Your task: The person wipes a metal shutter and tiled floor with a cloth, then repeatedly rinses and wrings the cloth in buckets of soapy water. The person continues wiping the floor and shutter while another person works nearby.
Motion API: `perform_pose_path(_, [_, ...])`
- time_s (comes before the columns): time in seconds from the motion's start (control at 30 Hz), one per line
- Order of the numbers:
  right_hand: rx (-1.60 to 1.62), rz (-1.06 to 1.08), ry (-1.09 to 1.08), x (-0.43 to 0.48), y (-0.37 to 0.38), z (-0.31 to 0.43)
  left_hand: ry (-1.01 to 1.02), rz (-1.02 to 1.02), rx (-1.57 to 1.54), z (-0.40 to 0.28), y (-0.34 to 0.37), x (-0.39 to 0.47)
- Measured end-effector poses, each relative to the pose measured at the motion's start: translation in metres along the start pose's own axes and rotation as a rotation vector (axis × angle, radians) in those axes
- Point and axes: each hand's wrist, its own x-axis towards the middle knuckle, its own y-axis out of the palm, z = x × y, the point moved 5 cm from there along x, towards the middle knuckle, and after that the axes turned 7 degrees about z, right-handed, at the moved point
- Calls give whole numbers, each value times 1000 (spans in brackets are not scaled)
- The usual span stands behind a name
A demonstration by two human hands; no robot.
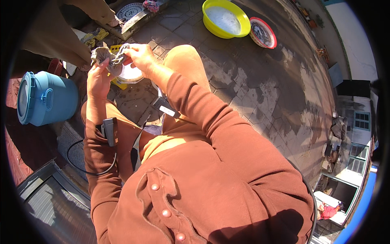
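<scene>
A crumpled grey cloth item [114, 62], possibly a sock, is stretched between my two hands. My left hand [99, 80] grips its left part, with the thumb on top. The fingers of my right hand [141, 58] pinch its bunched right end. Beneath the cloth, partly hidden by it and my hands, is a round pale vessel [131, 74]. Yellow plastic pieces [120, 84] show at its edge. Both my forearms wear brown sleeves, and a dark device [110, 132] is strapped to the left one.
A blue lidded plastic barrel [58, 96] is on the left. Farther out stand a lime-green basin [204, 21] of sudsy water and a red-rimmed basin [273, 36]. Another person's trousered leg [51, 36] is at upper left, near a stone ledge [134, 24]. A person in red [328, 211] is far right.
</scene>
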Motion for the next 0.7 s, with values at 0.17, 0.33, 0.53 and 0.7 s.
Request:
perform_pose_path(0.17, [-112, -163, -222, 15, -43, 24, -80, -110, -296, 34, -33, 17])
perform_pose_path(0.33, [-22, -79, -71, 47, -80, 4, -167, -194, -195, 57, -56, 67])
perform_pose_path(0.53, [72, -13, 253, 61, -153, -71, -399, -205, -78, 115, -26, 98])
perform_pose_path(0.7, [202, -40, 332, 71, -182, -80, -894, -211, -9, 168, -49, 76])
